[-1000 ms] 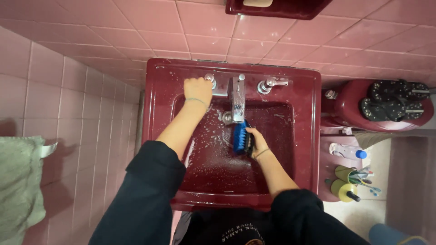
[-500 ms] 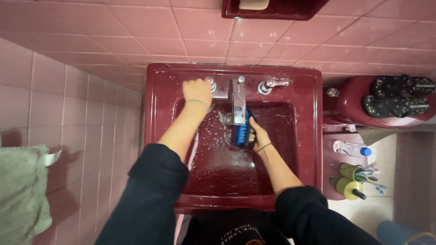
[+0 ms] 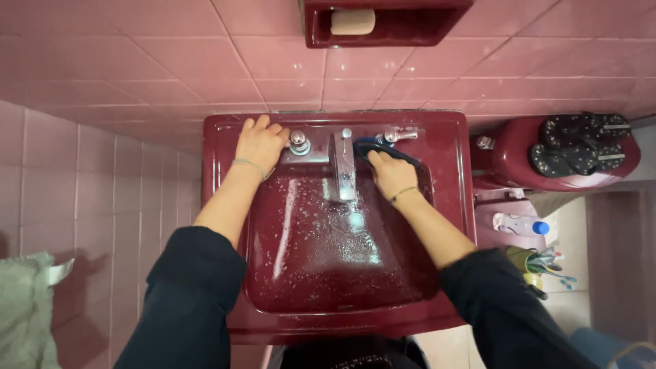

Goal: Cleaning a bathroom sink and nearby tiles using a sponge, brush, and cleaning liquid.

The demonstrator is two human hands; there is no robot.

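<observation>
— What moved?
— Both came up: my left hand (image 3: 260,142) now lies spread flat on the sink (image 3: 225,225) rim, far left; my right hand (image 3: 391,172) grips the blue brush (image 3: 372,146) behind the faucet (image 3: 342,167).
— Risk?
— Wet rim; my palm may slip, or the brush may knock the right tap handle (image 3: 400,135).

One sink (image 3: 451,205), two tap handles (image 3: 298,141), one brush (image 3: 365,146).

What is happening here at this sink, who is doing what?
A person is scrubbing a dark red sink. The right hand presses a blue brush against the back ledge between the spout and the right tap handle. The left hand rests flat on the ledge beside the left tap handle. The basin is wet and soapy.
</observation>
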